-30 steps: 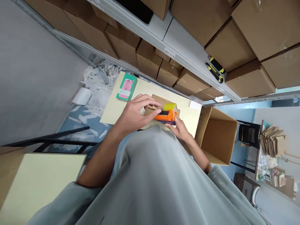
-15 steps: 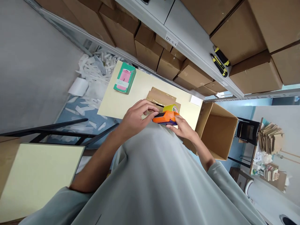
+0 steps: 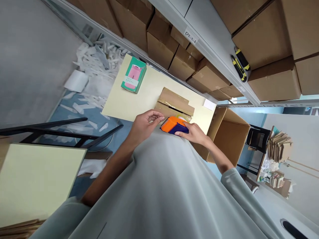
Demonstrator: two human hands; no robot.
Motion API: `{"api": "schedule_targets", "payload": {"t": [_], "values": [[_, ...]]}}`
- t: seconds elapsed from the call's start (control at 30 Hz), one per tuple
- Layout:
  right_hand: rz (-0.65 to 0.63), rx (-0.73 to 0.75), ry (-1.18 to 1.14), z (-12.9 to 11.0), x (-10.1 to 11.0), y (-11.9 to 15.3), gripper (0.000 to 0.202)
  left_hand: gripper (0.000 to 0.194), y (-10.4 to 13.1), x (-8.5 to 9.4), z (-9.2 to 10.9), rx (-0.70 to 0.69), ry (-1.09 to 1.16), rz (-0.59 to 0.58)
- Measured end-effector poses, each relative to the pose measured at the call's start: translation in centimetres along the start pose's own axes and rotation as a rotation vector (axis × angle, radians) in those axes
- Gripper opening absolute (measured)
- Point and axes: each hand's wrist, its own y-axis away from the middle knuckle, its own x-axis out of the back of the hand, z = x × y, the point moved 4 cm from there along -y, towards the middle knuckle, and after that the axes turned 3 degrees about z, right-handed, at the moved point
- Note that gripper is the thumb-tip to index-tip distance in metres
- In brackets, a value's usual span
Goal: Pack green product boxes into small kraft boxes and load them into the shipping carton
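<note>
My right hand (image 3: pixel 195 133) is closed round an orange and dark blue tape dispenser (image 3: pixel 174 125), with a bit of the yellow-green tape roll showing behind it. Just left of the dispenser is my left hand (image 3: pixel 146 126), thumb and fingertips pinched together; whatever lies between them is too small to make out. Beyond the dispenser, a flattened brown cardboard box (image 3: pixel 173 102) lies on the pale yellow table (image 3: pixel 149 83). A green box with a pink picture (image 3: pixel 134 75) rests near the table's far left corner.
An open carton (image 3: pixel 230 139) stands right of the table. Brown boxes (image 3: pixel 163 43) line the shelf behind, and two yellow-black cutters (image 3: pixel 240 64) lie on the grey shelf (image 3: pixel 211 30). White scraps (image 3: pixel 92 69) cover the floor at left. Another pale tabletop (image 3: pixel 42 179) is at lower left.
The dispenser has turned in my right hand, so more of its blue side shows and less of the tape roll. My left hand has drawn slightly away from it. The view has shifted a little.
</note>
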Motion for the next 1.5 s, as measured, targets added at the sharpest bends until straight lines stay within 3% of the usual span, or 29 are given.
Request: {"api": "schedule_targets", "payload": {"t": [0.1,0.23,0.33,0.53,0.9,1.1,1.27,1.5], "values": [[-0.086,-0.047,-0.014,0.7,0.9,0.8,0.06,0.037,-0.7,1.7,-0.7,0.069,0.024,0.038],[-0.179,-0.223,-0.077,2.7,3.5,2.0,0.061,0.046,-3.1,6.1,-1.4,0.141,0.019,0.204],[-0.213,-0.301,-0.173,3.6,5.8,1.5,0.062,0.047,-5.2,7.6,-1.8,0.204,0.065,0.188],[-0.278,-0.31,-0.277,4.4,7.8,-1.7,0.063,0.026,-7.6,7.1,-2.3,0.294,0.114,0.183],[-0.331,-0.395,-0.426,9.0,5.7,-5.4,0.07,0.023,-10.1,6.4,-5.7,0.38,0.139,0.218],[-0.32,-0.408,-0.431,10.0,5.3,-6.5,0.069,0.016,-11.4,6.2,-7.3,0.399,0.124,0.218],[-0.346,-0.422,-0.434,9.9,5.5,-6.7,0.07,0.015,-12.4,5.9,-9.6,0.386,0.136,0.211],[-0.383,-0.429,-0.458,10.5,5.7,-6.1,0.073,0.031,-13.6,4.6,-14.0,0.426,0.153,0.173]]}}
